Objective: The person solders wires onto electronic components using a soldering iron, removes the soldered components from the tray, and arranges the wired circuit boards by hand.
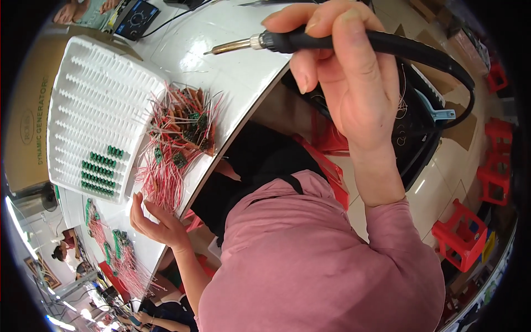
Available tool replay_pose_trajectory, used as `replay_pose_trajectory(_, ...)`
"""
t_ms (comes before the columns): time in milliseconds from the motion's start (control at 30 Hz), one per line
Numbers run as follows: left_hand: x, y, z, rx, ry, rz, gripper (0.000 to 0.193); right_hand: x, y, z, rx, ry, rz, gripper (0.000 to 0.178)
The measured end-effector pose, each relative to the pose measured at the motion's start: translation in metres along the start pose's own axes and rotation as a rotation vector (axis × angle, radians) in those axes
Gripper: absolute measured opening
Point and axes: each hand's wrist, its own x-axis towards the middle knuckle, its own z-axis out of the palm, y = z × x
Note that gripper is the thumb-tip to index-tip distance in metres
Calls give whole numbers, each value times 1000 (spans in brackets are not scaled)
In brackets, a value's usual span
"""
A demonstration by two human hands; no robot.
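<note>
My right hand (354, 83), raised at the top of the view, grips a soldering iron (285, 41) by its black handle. The iron's bare metal tip points left above the white table, touching nothing. At the table's near edge my left hand (160, 224) has its fingers apart and slightly curled, with nothing seen in it. Just beyond its fingertips lies a heap of red and white wires (160, 177). Small green circuit boards (193, 119) and brown strips are mixed into the heap. Beside it, a white foam tray (105, 83) holds rows of small green parts (98, 175) in its near slots.
The white table (243, 72) carries more wired green boards (119, 246) at the lower left. A dark device with a screen (136, 19) stands at the far side, near another person. A cardboard box (27, 116) is behind the tray. Red stools (460, 235) stand at right.
</note>
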Motion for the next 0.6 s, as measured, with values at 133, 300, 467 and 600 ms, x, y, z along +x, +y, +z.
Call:
replay_pose_trajectory(133,-8,20,16,-56,28,8,27,-3,11,-24,-18,22,-7,26)
replay_pose_trajectory(300,-9,32,24,-43,-11,3,28,0,22,-40,-23,52,18,25)
replay_pose_trajectory(467,-8,41,38,-51,-24,-39,30,5,35,-61,-6,103,28,25)
replay_pose_trajectory(600,-6,39,45,-25,-17,-27,29,5,47,-68,32,105,42,25)
